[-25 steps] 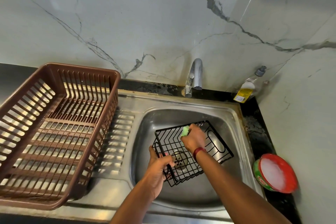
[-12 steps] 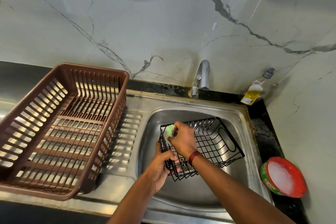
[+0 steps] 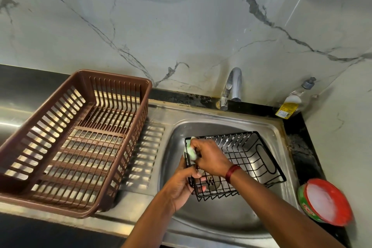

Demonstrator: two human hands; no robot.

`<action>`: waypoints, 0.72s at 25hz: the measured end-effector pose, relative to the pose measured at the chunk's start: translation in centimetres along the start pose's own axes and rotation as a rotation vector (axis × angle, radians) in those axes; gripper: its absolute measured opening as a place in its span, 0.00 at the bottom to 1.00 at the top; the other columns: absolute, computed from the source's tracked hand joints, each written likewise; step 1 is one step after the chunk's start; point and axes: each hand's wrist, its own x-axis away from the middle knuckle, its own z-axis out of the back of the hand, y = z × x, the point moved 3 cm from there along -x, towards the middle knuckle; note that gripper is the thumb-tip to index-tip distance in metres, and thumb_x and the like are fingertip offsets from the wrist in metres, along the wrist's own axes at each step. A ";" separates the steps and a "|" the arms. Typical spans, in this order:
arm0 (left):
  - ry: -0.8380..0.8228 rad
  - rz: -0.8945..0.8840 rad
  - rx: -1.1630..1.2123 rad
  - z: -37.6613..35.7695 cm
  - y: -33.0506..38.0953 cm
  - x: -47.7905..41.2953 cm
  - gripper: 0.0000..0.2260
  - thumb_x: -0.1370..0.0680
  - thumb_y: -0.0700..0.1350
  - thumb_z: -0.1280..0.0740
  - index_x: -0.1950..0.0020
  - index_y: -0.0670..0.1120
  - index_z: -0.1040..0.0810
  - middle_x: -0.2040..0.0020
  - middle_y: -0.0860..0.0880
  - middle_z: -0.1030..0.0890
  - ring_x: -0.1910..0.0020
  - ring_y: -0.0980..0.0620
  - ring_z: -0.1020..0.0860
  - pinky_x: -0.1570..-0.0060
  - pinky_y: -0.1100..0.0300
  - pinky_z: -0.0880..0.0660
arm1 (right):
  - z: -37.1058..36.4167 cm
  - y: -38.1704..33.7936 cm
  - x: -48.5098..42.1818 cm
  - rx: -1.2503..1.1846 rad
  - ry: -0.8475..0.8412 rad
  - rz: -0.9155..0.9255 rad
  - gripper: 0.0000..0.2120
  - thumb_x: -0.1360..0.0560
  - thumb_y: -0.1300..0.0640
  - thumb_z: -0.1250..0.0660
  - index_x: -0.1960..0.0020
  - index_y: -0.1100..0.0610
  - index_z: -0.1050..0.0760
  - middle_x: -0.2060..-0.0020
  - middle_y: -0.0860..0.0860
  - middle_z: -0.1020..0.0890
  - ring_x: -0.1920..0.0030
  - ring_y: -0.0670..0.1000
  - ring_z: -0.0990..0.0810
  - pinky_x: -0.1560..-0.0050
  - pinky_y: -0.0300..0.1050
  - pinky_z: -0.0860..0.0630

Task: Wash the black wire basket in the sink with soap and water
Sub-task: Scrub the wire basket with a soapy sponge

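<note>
Sponge [image 3: 190,150] mostly behind right hand [image 3: 209,157]

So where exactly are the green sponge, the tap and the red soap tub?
green sponge [image 3: 190,151], head view, on the soapy green pad below the right hand's fingers.
tap [image 3: 233,84], head view, on the curved chrome spout.
red soap tub [image 3: 324,200], head view, on the white foam inside it.

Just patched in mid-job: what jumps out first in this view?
The black wire basket tilted in the steel sink, left hand gripping its near corner, right hand rubbing a green sponge on its left rim. A big brown plastic crate sits left on the drainboard; a red soap tub sits right.
</note>
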 end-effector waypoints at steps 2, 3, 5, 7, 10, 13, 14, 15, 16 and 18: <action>-0.023 0.003 -0.005 0.1 0.2 -0.1 0.36 0.42 0.37 0.28 0.33 0.46 0.25 0.45 0.39 0.21 0.49 0.38 0.23 0.55 0.45 0.23 | 0.5 -0.3 0.6 0.050 -0.056 0.059 0.16 0.31 0.72 0.35 0.61 0.51 0.29 0.69 0.43 0.26 0.67 0.42 0.27 0.65 0.36 0.29; -0.028 0.001 -0.004 0.2 0.3 -0.2 0.35 0.42 0.37 0.28 0.34 0.45 0.25 0.46 0.39 0.20 0.49 0.39 0.22 0.56 0.45 0.23 | 0.6 -0.5 0.8 0.070 -0.087 0.084 0.14 0.31 0.71 0.34 0.59 0.52 0.27 0.68 0.43 0.25 0.66 0.43 0.25 0.64 0.40 0.26; -0.041 -0.014 0.006 0.2 0.5 -0.3 0.31 0.42 0.36 0.29 0.38 0.42 0.25 0.49 0.39 0.20 0.51 0.41 0.21 0.56 0.45 0.22 | 0.7 -1.0 1.4 0.087 -0.195 0.134 0.10 0.30 0.69 0.33 0.57 0.55 0.26 0.66 0.44 0.23 0.66 0.44 0.24 0.65 0.41 0.25; -0.049 -0.038 0.042 0.4 0.8 -0.5 0.29 0.43 0.34 0.30 0.42 0.41 0.26 0.54 0.40 0.20 0.54 0.43 0.19 0.58 0.49 0.21 | 0.2 -1.2 2.3 0.080 -0.296 0.179 0.08 0.29 0.69 0.33 0.57 0.56 0.27 0.67 0.43 0.24 0.67 0.42 0.25 0.68 0.36 0.27; -0.063 -0.065 0.101 1.0 1.4 -0.9 0.31 0.44 0.33 0.28 0.40 0.42 0.24 0.52 0.40 0.20 0.53 0.43 0.19 0.57 0.48 0.20 | 0.0 0.0 2.8 0.018 -0.240 0.075 0.08 0.28 0.68 0.32 0.53 0.58 0.26 0.62 0.46 0.21 0.64 0.45 0.21 0.65 0.40 0.22; -0.089 -0.088 0.074 1.5 1.5 -1.3 0.36 0.42 0.34 0.29 0.32 0.44 0.24 0.42 0.39 0.20 0.45 0.39 0.21 0.45 0.38 0.23 | 1.2 1.4 2.1 -0.009 -0.021 -0.173 0.16 0.26 0.67 0.32 0.41 0.57 0.28 0.55 0.48 0.19 0.60 0.45 0.19 0.66 0.31 0.22; -0.097 -0.082 0.073 1.4 1.5 -1.3 0.38 0.42 0.34 0.29 0.30 0.46 0.25 0.39 0.39 0.20 0.43 0.37 0.22 0.43 0.36 0.24 | 1.4 1.4 1.8 -0.004 0.023 -0.204 0.19 0.26 0.68 0.33 0.37 0.57 0.29 0.55 0.49 0.19 0.61 0.44 0.19 0.67 0.27 0.24; -0.098 -0.080 0.075 1.3 1.4 -1.5 0.39 0.42 0.34 0.30 0.30 0.48 0.25 0.38 0.39 0.20 0.43 0.37 0.21 0.42 0.35 0.24 | 1.2 1.4 1.5 0.006 0.052 -0.213 0.22 0.27 0.69 0.34 0.35 0.56 0.30 0.57 0.48 0.19 0.63 0.44 0.19 0.69 0.26 0.26; -0.099 -0.086 0.079 1.1 1.4 -1.6 0.38 0.41 0.34 0.31 0.30 0.48 0.24 0.38 0.39 0.19 0.44 0.37 0.20 0.45 0.36 0.21 | 0.9 1.1 1.4 0.023 0.074 -0.208 0.24 0.27 0.70 0.34 0.33 0.56 0.30 0.59 0.48 0.19 0.65 0.43 0.20 0.69 0.25 0.28; -0.096 -0.091 0.085 0.8 1.5 -1.7 0.33 0.40 0.33 0.34 0.34 0.45 0.21 0.45 0.39 0.18 0.49 0.40 0.19 0.54 0.45 0.19 | -0.2 0.5 1.1 0.034 0.078 -0.194 0.22 0.28 0.69 0.32 0.35 0.57 0.28 0.56 0.51 0.18 0.61 0.47 0.19 0.66 0.25 0.28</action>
